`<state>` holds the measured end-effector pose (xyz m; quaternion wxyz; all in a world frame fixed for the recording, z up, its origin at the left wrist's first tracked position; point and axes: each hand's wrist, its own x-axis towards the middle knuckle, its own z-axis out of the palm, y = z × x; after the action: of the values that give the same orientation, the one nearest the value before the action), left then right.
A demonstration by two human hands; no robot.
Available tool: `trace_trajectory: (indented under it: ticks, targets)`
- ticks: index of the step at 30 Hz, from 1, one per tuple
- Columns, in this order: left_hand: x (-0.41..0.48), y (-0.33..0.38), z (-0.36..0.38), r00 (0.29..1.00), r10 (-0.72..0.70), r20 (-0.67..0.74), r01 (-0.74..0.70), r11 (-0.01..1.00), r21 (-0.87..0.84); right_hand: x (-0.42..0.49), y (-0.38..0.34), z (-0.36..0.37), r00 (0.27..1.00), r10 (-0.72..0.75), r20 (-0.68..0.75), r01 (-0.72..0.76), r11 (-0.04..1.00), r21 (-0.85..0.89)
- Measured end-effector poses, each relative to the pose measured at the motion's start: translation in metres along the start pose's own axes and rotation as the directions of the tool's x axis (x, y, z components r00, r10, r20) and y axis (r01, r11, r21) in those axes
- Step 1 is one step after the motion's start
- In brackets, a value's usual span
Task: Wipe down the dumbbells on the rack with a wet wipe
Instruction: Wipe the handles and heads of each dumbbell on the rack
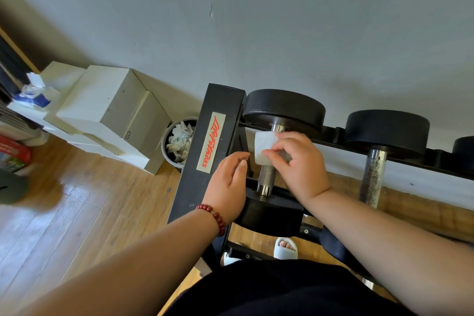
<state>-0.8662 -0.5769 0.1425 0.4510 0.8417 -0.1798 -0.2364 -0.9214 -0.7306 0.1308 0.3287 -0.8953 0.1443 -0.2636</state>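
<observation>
step: looks like mid-wipe on the handle of the first dumbbell point(266, 177), far left of the rack point(213, 146)
wipe: folded wet wipe point(264, 142) sits on the handle's top end, just under the far head
right hand point(300, 161): fingers pinching the wipe
left hand point(228, 182): loosely curled, holding nothing afaict, just beside the rack's end plate
next: probably drag the wipe down the handle, then do the heads
room: tight on the left against the end plate; next dumbbell point(373, 174) is well apart on the right
</observation>
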Motion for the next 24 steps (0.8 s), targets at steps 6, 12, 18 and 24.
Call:
trace_trajectory:
  ticks: [6,12,18,24]
  targets:
    - [0.000,0.000,-0.001,1.000,-0.003,0.010,0.003,1.000,-0.008,0.001,-0.019,0.009,0.897,0.423,-0.126,-0.416,0.906,0.078]
    - [0.000,0.004,-0.001,1.000,0.011,0.013,-0.011,1.000,-0.018,0.016,-0.024,0.009,0.546,0.827,0.136,-0.803,0.471,0.365]
    - [-0.001,0.003,-0.002,1.000,0.012,0.020,-0.012,1.000,-0.023,0.027,-0.018,0.006,0.500,0.812,0.303,-0.823,0.336,0.459]
    - [0.001,0.000,-0.001,1.000,0.009,0.021,-0.009,1.000,-0.006,0.021,-0.018,0.006,0.497,0.788,0.364,-0.836,0.322,0.444]
